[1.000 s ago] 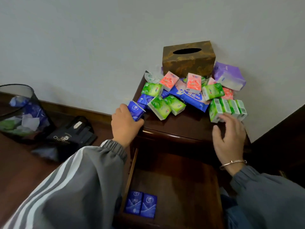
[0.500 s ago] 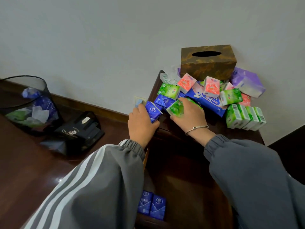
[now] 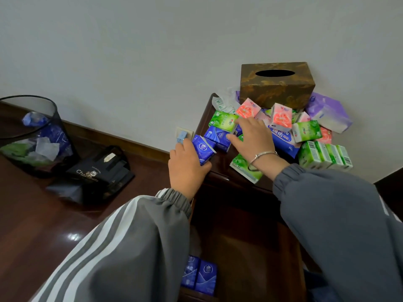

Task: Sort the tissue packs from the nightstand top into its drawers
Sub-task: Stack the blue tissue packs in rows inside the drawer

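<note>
— Many packs on the nightstand [image 3: 220, 178]?
— Yes. Its drawer [image 3: 250, 253] is pulled out below, and a heap [image 3: 306, 131] of green, pink and blue packs covers the top.
— Hands?
— Right hand [image 3: 253, 138] lies spread on the heap. Left hand [image 3: 187, 168] grips a blue pack [image 3: 204, 149] at the nightstand's left edge. Two blue packs [image 3: 200, 277] lie in the drawer.

Black bag [image 3: 96, 171]: gold lettering, only "Cha…" readable.

1. blue pack [image 3: 204, 149], green pack [image 3: 223, 122], pink pack [image 3: 281, 116] with red print, purple pack [image 3: 329, 112].
2. tissue box [image 3: 277, 86]: mottled brown-gold.
3. left sleeve [image 3: 130, 247]: grey, white stripes.
4. nightstand [image 3: 222, 177]: dark brown.
5. bin [image 3: 28, 97]: black.
</note>
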